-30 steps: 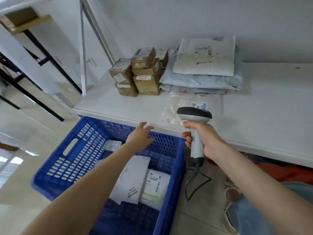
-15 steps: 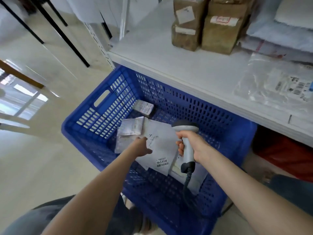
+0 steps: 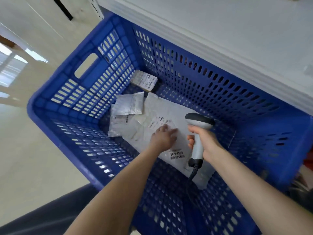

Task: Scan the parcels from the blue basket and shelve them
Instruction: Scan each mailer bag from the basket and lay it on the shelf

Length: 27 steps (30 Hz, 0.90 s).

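Observation:
The blue basket [image 3: 71, 99] stands on the floor below the white shelf [image 3: 228, 28]. Inside it lies a large white mailer bag [image 3: 171, 114] with printed labels. My left hand [image 3: 163, 137] rests flat on that bag, fingers spread. To its right, my right hand [image 3: 205, 141] grips the grey barcode scanner [image 3: 199, 131] by its handle, head pointing away from me over the bag. A small silvery pouch [image 3: 129, 106] and a clear pouch [image 3: 121, 124] lie left of the bag. A small brown box [image 3: 144, 80] sits in the far corner.
The shelf's front edge overhangs the basket's far side. Pale floor [image 3: 25, 150] lies to the left. The scanner's dark cable [image 3: 192, 175] hangs down into the basket. My dark trouser leg [image 3: 42, 217] shows at bottom left. Something red [image 3: 308, 164] sits under the shelf at right.
My view has dropped from the shelf down into the basket. Both hands went from shelf height into the basket; my left hand now lies on the large white bag, the scanner beside it.

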{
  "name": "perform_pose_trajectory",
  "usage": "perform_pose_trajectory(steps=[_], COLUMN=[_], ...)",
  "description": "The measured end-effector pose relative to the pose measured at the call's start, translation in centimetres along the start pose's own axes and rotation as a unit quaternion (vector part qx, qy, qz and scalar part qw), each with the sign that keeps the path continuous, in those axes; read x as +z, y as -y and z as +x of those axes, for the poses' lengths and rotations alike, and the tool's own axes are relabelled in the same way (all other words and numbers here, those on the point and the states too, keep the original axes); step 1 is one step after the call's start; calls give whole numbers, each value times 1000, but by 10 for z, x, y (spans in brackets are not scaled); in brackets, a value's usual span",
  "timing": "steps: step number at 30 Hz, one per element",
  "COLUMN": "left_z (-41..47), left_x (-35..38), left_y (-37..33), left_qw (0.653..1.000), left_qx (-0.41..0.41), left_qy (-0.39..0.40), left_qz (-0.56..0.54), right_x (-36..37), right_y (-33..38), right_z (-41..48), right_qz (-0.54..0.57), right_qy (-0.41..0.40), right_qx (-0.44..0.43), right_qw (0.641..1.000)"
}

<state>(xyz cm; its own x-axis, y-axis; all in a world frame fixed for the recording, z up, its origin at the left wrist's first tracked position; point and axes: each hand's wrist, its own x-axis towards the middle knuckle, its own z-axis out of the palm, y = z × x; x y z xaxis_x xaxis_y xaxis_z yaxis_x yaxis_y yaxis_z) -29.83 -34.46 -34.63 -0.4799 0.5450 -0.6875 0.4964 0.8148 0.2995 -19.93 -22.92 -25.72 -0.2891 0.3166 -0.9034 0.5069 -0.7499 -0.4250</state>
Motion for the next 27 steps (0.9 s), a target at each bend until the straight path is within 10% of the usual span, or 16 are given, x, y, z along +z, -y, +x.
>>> perform_pose_trajectory(steps=[5, 9, 15, 21, 27], left_z=[-5, -2, 13, -9, -90], left_x=[-7, -27, -44, -67, -147], left_y=[-7, 28, 73, 66, 55], left_qw=[989, 973, 955, 928, 964], left_qx=[84, -52, -231, -180, -99], left_qy=[-34, -212, -81, -101, -125], left_qz=[-120, -73, -168, -311, -213], right_x=[-5, -13, -17, -22, -27], right_y=[-5, -15, -20, -8, 19], right_z=[12, 19, 22, -9, -79], right_qz=[-31, -56, -55, -30, 36], right_qy=[-10, -10, -16, -3, -3], right_qx=[-11, -22, -22, -36, -116], right_qw=[999, 998, 998, 999, 993])
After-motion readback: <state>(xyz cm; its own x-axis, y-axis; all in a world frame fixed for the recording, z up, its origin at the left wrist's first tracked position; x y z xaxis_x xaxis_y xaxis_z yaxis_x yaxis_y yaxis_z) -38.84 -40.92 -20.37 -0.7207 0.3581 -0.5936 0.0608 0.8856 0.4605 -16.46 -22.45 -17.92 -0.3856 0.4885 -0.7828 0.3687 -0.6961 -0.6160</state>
